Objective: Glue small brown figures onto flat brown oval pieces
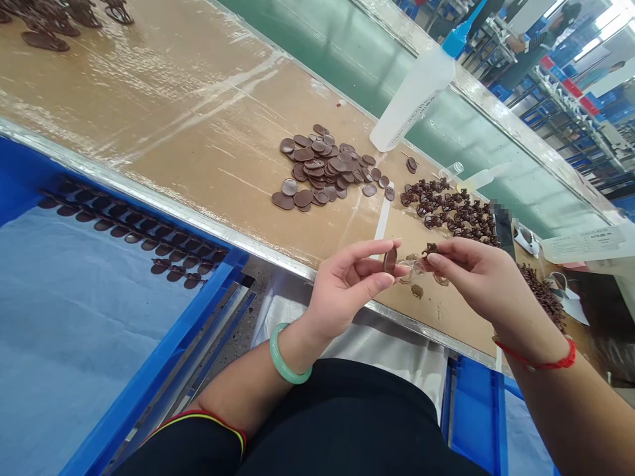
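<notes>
Above the scuffed brown tabletop, a brown disc is pinched in the left grip, a small dark piece in the right grip. Behind, a green strip and workstations are seen.

**Bright light, glare on the worktop**

The scene is brightly lit; pale strips of light at upper right are nearly washed out. White glare is scattered across the worktop's upper left. The left hand and right hand are shown clearly, while the background room is softened. The right forearm is stretched toward the corner. A small patch is pixelated.
</notes>
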Available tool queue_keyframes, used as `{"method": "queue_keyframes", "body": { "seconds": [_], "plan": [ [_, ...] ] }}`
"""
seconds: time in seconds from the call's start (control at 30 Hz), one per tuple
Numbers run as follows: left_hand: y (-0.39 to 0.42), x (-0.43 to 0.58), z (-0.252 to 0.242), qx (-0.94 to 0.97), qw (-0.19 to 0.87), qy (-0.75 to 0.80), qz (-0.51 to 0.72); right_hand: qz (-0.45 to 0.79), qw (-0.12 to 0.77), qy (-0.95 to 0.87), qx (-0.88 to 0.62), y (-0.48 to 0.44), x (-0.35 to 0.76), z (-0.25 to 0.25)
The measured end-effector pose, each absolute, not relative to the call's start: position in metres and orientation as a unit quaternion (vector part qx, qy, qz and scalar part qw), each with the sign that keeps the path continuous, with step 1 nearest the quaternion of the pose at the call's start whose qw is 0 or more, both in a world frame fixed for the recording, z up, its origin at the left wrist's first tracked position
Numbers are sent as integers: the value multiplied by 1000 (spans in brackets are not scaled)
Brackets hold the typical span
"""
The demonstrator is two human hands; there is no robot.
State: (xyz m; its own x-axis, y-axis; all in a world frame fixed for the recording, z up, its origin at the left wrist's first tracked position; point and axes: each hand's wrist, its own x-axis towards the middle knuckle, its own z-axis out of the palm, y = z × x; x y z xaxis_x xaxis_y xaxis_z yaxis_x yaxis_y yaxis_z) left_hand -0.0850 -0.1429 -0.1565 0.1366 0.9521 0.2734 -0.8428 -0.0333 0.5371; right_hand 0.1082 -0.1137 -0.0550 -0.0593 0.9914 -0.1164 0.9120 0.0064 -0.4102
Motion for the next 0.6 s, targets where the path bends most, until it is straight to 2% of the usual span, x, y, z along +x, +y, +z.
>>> {"method": "queue_keyframes", "body": {
  "seconds": [0.6],
  "plan": [
    [-142, -85, -155, 294, 686, 106, 657, 179, 112, -702, -680, -114, 109, -56]
  ]
}}
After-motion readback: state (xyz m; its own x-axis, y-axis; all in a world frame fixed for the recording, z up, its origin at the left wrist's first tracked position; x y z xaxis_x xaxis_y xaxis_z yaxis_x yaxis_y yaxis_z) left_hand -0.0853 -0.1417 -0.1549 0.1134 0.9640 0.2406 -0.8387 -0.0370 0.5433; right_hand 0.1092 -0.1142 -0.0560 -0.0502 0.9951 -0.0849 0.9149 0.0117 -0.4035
